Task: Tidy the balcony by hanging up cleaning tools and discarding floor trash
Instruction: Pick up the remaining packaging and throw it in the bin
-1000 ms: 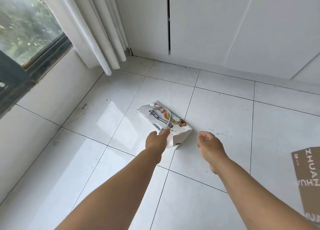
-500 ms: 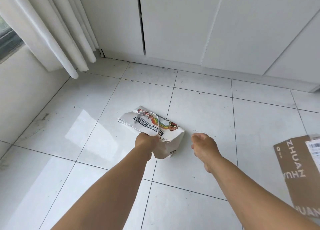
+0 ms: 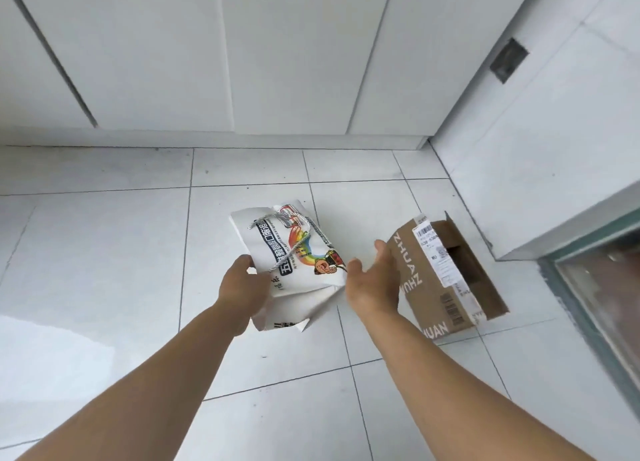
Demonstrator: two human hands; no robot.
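A white paper gift bag [image 3: 294, 263], printed with a rainbow cartoon and strung with silver cord handles, hangs crumpled just above the tiled balcony floor [image 3: 104, 252], gripped at its near left edge by the left hand [image 3: 242, 285], whose fingers are curled round the paper. The right hand [image 3: 372, 280] is spread, fingers released and holding nothing, between the bag and an opened brown cardboard box [image 3: 446, 273] lying on its side just to the right; whether the palm touches either one cannot be told.

The risks look modest but real. The hold is on a pinched fold of paper, not on the cord handles, so the bag could tear or slip free if swung, and any contents, which cannot be seen, might spill across the floor. The box lies with its flaps open toward the far right, and a one-handed grab at its near wall could make it buckle or skid away across the smooth tiles. White cabinet doors [image 3: 277, 62] close off the far side, and a window frame [image 3: 595, 287] edges the right.
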